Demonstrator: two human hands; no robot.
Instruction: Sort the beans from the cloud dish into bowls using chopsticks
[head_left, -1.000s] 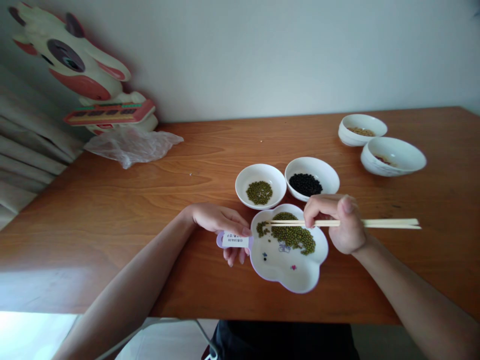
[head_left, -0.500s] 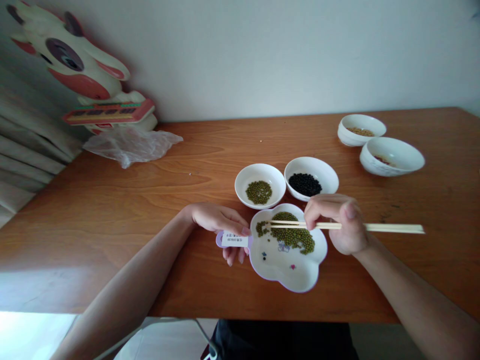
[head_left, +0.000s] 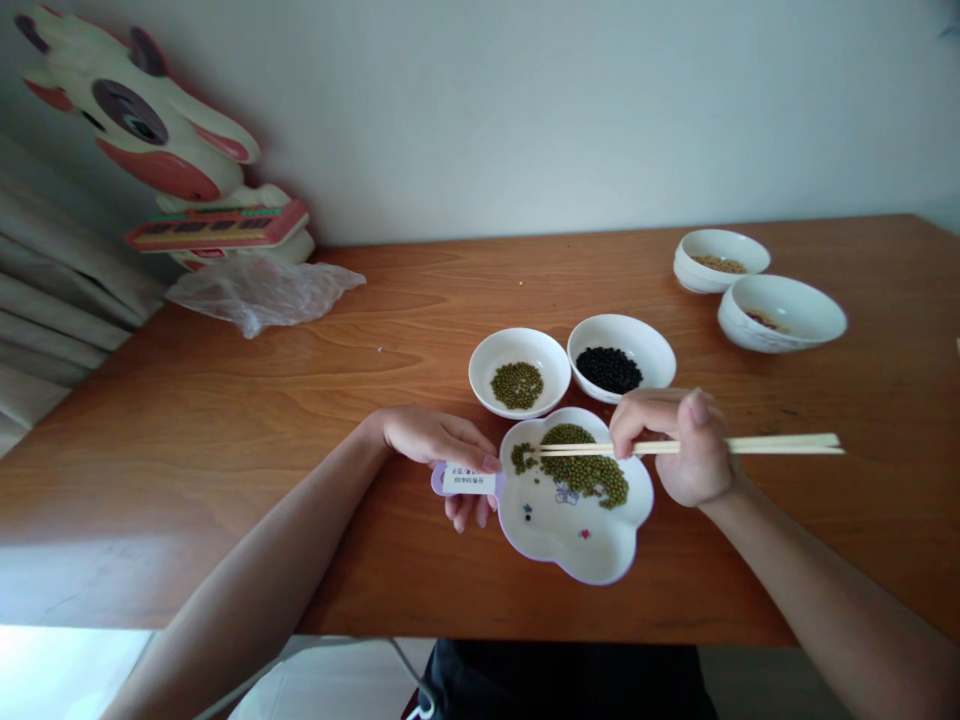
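Observation:
My left hand grips the purple handle of a white flower-shaped dish, with a paper label on that handle. Green mung beans lie in the dish, most in one heap and a small cluster at its left. A single dark bean sits lower left. My right hand is closed around a pair of chopsticks; their tips reach into the dish beside the small cluster, close together. Whether a bean is between the tips is too small to tell.
Just behind the dish stand a white bowl of mung beans and a white bowl of black beans. Two more white bowls, one with tan grains, the other with reddish bits, are at back right. A plastic bag and cow toy are at back left.
The chopstick tips have come closer together and shifted slightly left toward the small cluster. Their rear ends have risen a little. My left hand and the dish have stayed put.

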